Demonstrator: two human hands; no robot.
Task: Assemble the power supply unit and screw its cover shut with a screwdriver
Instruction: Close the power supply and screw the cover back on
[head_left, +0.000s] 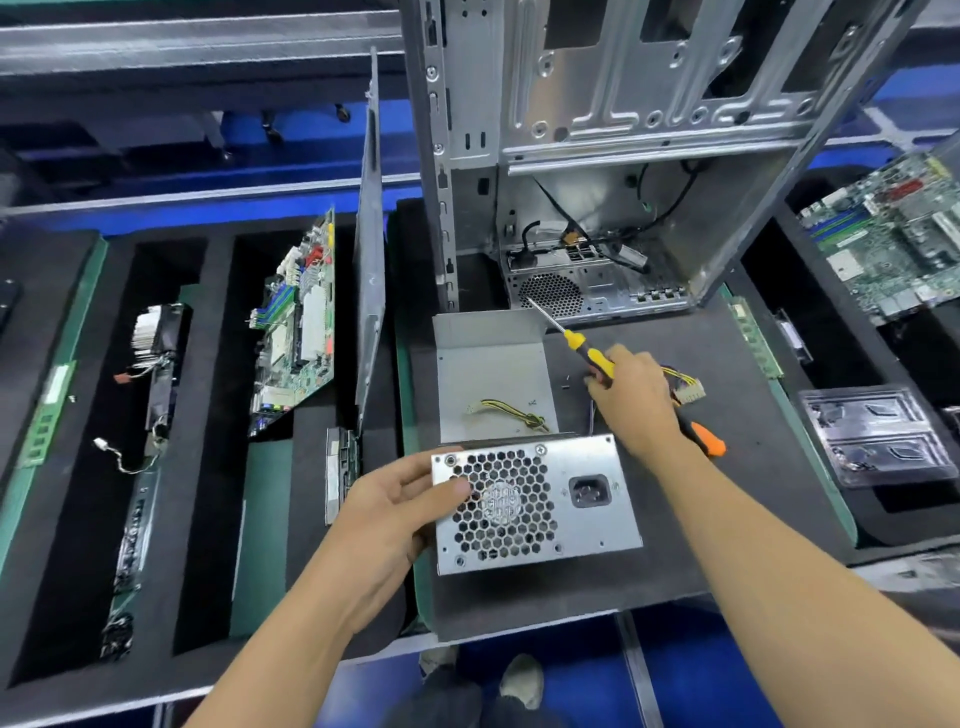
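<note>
Yellow and black, the screwdriver (574, 344) lies in the grip of our right hand (631, 395): fingers curled round the lower handle, the shaft angled up and away with its tip near the round fan grille of the computer case (597, 156), not on any screw. Our left hand (387, 512) grips the power supply unit (535, 506) at its left edge, thumb pressed on the honeycomb fan grille, fingers wrapped behind, so the box stands tipped with its mains-socket face towards us. It sits at the near edge of the dark foam counter (649, 582).

Just behind the unit lies the bent sheet-metal cover (491, 374), unfitted, with a yellow-and-black wire lead (514, 413) resting on it. More of the harness, ending in a white connector (688, 389), trails out beside our right hand, above an orange-handled tool (706, 439).

We judge this an early step: the cover is off and no screw is being driven. Two small dark specks (567, 382) on the foam may be screws; we cannot be sure. The next move calls for tucking the leads clear, seating the cover square on the box, then bringing the driver tip to a screw hole while the left hand steadies the unit.
</note>
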